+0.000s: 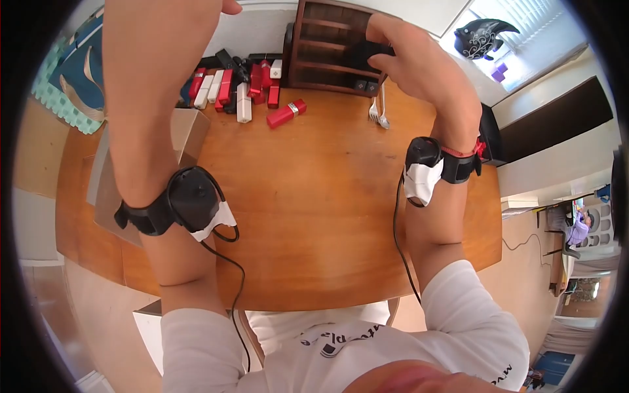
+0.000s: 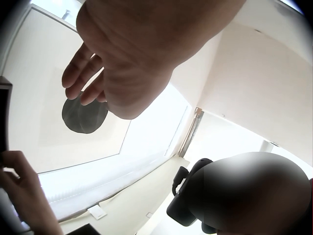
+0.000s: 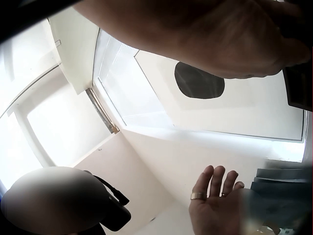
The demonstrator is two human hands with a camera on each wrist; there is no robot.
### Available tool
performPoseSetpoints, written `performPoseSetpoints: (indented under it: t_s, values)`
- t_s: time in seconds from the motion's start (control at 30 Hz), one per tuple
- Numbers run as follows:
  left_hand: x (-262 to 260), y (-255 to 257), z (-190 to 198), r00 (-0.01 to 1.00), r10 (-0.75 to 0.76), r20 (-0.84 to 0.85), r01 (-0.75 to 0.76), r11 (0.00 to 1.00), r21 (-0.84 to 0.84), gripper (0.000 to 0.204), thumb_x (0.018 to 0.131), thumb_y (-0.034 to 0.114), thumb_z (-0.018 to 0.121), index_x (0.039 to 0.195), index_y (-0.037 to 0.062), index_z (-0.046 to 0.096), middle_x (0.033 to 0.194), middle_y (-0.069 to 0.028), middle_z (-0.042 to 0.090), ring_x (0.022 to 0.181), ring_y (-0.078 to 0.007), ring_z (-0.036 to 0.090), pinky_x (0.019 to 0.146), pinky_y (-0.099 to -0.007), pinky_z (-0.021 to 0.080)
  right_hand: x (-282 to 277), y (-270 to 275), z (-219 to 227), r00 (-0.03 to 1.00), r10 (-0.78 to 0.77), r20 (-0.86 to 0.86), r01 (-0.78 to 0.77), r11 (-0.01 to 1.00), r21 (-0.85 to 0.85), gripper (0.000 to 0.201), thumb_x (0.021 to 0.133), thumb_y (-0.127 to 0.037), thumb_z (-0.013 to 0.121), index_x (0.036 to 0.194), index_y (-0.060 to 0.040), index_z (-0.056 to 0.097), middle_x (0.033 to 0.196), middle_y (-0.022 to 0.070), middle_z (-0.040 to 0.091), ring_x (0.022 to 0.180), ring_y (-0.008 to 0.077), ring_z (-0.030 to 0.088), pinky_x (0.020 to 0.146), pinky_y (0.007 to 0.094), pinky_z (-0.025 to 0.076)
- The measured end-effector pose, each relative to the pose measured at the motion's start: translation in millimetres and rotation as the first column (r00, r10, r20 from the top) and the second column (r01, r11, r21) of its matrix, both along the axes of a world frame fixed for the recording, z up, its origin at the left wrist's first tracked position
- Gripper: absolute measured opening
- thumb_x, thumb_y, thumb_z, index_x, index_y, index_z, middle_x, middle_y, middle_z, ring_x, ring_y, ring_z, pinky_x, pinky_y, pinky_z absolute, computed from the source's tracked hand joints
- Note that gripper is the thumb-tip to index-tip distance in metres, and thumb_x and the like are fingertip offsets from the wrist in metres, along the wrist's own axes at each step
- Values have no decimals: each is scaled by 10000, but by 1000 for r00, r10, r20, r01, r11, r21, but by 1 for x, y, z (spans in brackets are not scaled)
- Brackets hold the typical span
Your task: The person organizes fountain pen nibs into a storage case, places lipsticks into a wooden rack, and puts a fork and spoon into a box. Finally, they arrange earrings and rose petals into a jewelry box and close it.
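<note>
My left hand (image 2: 132, 63) is raised past the head view's upper edge, where only a fingertip (image 1: 230, 6) shows. Its fingers hang relaxed with nothing in them, and a ring (image 3: 198, 196) is on one finger in the right wrist view. At the right side of a dark brown wooden rack (image 1: 324, 42), my right hand (image 1: 419, 62) reaches in with curled fingers. A black object (image 1: 360, 56) lies between its fingers and thumb, its kind lost in shadow. Two small black boxes (image 1: 365, 86) sit in the rack's bottom compartment.
Red, white and black lipstick-like tubes (image 1: 244, 98) crowd together left of the rack. One red tube (image 1: 286, 113) with a silver band lies apart. A fork (image 1: 373, 112) and a spoon (image 1: 383, 118) lie before the rack. Behind my left forearm stands a grey-brown box (image 1: 190, 134).
</note>
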State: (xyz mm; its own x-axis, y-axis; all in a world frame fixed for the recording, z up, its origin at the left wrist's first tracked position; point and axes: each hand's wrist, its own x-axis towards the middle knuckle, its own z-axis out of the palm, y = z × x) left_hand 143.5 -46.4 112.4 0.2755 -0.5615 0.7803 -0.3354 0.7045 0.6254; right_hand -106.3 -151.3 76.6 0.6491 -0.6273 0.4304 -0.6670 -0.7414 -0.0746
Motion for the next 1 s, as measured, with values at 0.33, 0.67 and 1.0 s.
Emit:
performPoseSetpoints:
  t_s: [0.33,0.67,1.0]
  values:
    - [22,71,-32,481,-606,633,121,761,637,227,1074,198,652,1108,-16,719,925,-78,739,823,-153,707,713,-275,535,23,12,-58,934,221,280,11,766,-643,314,946,-90,716,1232,-15,611,914,159,654,896,364,655,810,433,553]
    - [3,98,-50,182,-810,557,242,586,773,270,1081,229,640,1178,-14,703,1003,-99,745,893,-182,718,788,-301,546,28,19,-45,983,-173,-64,151,953,-262,148,896,-10,577,1034,42,587,947,235,647,945,421,638,848,458,547]
    - [3,127,-50,129,-842,524,299,537,789,322,1087,261,628,1248,-12,687,1081,-120,751,963,-211,729,863,-326,557,24,13,-50,958,-218,-185,129,908,-398,117,899,-29,579,990,31,622,953,168,624,976,346,642,856,424,561]
